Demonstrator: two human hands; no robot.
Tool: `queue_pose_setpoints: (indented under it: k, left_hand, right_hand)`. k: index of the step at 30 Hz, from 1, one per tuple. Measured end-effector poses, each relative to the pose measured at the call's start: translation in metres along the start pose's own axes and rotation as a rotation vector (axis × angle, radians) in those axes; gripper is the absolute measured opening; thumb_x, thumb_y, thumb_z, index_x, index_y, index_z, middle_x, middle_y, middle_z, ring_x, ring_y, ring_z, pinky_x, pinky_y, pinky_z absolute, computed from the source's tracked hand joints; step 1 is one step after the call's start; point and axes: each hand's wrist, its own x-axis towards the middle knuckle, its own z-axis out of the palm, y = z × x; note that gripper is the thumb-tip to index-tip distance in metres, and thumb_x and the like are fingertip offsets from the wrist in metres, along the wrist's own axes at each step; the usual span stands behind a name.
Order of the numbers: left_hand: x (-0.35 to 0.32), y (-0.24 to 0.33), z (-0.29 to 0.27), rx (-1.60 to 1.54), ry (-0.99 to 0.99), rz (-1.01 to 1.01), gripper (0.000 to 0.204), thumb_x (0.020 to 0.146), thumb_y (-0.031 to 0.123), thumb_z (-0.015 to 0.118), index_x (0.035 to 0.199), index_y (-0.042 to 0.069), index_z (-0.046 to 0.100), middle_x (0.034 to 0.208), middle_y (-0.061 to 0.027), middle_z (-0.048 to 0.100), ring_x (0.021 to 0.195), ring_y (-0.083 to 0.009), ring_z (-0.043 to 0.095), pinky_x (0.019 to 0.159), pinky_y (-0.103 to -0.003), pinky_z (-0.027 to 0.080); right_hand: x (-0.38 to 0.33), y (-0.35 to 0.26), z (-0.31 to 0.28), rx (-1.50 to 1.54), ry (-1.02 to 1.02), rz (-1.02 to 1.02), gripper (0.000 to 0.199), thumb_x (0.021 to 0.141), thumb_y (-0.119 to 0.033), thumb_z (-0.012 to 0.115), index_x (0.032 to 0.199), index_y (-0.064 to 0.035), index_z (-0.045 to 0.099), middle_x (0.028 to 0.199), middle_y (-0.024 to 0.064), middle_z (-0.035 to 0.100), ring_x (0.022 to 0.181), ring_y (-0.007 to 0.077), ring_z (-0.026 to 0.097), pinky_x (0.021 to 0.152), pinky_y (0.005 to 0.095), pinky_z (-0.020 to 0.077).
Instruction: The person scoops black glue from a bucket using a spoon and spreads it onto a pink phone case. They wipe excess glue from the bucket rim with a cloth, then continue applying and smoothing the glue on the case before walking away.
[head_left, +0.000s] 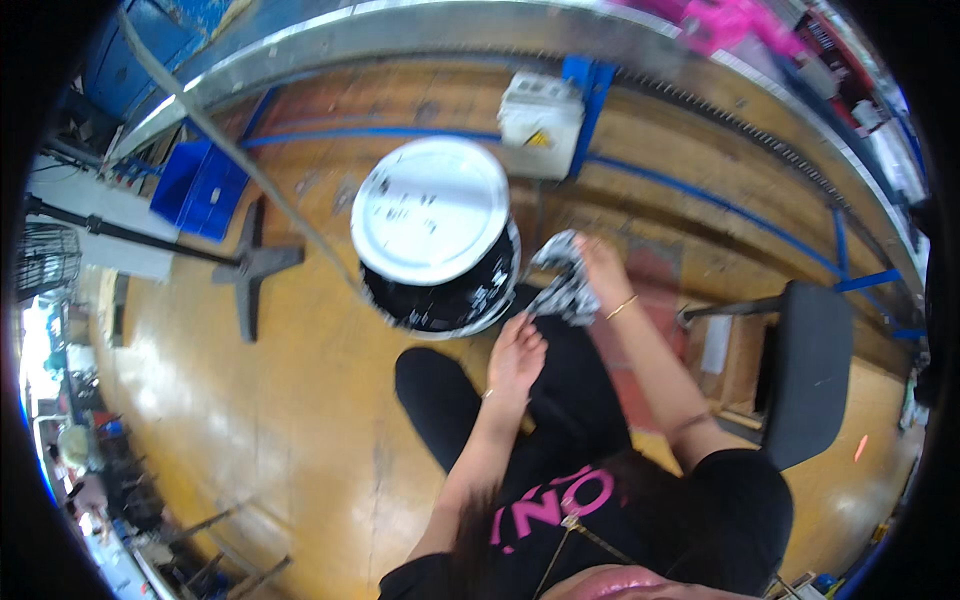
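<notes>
A crumpled black-and-white cloth [568, 290] stretches between my hands, above my black-clad legs. My right hand [602, 270] grips its upper right part. At its lower left corner, my left hand [517, 355] is closed on the cloth in a pinch. Just left of the cloth stands a large round bucket [440, 305], its visible side mostly black with white patches. A white round lid [430, 210] with dark marks lies over the bucket and sits toward its far side. Neither hand touches the bucket or lid.
A grey electrical box [541, 125] is fixed beyond the bucket, near blue frame bars. Left are a blue bin [198, 188] and a dark stand base [255, 264]. A slanting grey pole [240, 150] comes down beside the bucket. A dark chair [812, 375] stands right.
</notes>
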Motion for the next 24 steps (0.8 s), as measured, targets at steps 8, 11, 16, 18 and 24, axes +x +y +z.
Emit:
queue_pose_setpoints:
  k: [8,11,16,18,24]
  left_hand:
    - [0.008,0.013,0.016,0.035,0.052,0.021,0.011,0.087,0.017,0.064,0.084,0.007,0.062,0.063,0.0019,0.056,0.053,-0.0096,0.048,0.051,-0.025,0.038]
    - [0.013,0.015,0.018,0.066,0.022,0.010,0.012,0.087,0.018,0.065,0.083,0.008,0.061,0.063,0.0023,0.054,0.053,-0.0100,0.047,0.053,-0.026,0.039]
    - [0.011,0.015,0.025,0.098,0.037,0.022,0.012,0.086,0.019,0.066,0.082,0.008,0.061,0.062,0.0026,0.053,0.054,-0.0103,0.047,0.054,-0.027,0.039]
    - [0.013,0.015,0.024,0.097,0.027,0.011,0.013,0.086,0.020,0.066,0.082,0.009,0.061,0.062,0.0027,0.053,0.055,-0.0104,0.047,0.054,-0.027,0.039]
    - [0.015,0.016,0.027,0.104,0.035,0.011,0.013,0.087,0.020,0.066,0.082,0.009,0.061,0.062,0.0027,0.052,0.055,-0.0102,0.047,0.055,-0.026,0.039]
  right_hand:
    - [0.003,-0.035,-0.019,-0.392,0.054,-0.263,0.029,0.096,-0.023,0.050,0.085,0.0039,0.055,0.093,0.0216,0.052,0.087,0.0395,0.053,0.078,0.0445,0.0434]
    - [0.009,-0.041,-0.033,-0.424,0.111,-0.273,0.031,0.096,-0.024,0.050,0.085,0.0042,0.055,0.095,0.0213,0.053,0.088,0.0393,0.054,0.079,0.0439,0.0431]
    - [0.008,-0.048,-0.044,-0.400,0.164,-0.241,0.036,0.098,-0.029,0.048,0.086,0.0043,0.054,0.094,0.0218,0.053,0.089,0.0413,0.053,0.079,0.0448,0.0421]
    - [0.008,-0.049,-0.049,-0.394,0.184,-0.237,0.038,0.098,-0.031,0.047,0.085,0.0043,0.054,0.094,0.0224,0.052,0.088,0.0419,0.052,0.078,0.0451,0.0418]
    - [0.011,-0.048,-0.061,-0.374,0.255,-0.195,0.041,0.097,-0.033,0.048,0.085,0.0059,0.055,0.092,0.0225,0.052,0.087,0.0408,0.052,0.079,0.0436,0.0422]
